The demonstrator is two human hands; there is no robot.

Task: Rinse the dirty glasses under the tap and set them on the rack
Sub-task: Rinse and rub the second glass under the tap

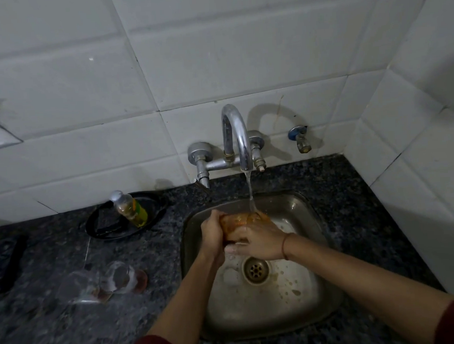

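Amber glass (pixel 246 220), tipped sideways under the running tap (pixel 235 136), stream hitting its wall. 2 clear glasses w/ brown dregs sit side by side on the tabletop (pixel 150 243), left part, twd the front edge: right glass (pixel 120 276), left glass (pixel 80 287); both blurred.

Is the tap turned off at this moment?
No, water runs from the tap onto the glass that the left hand and right hand hold over the sink.
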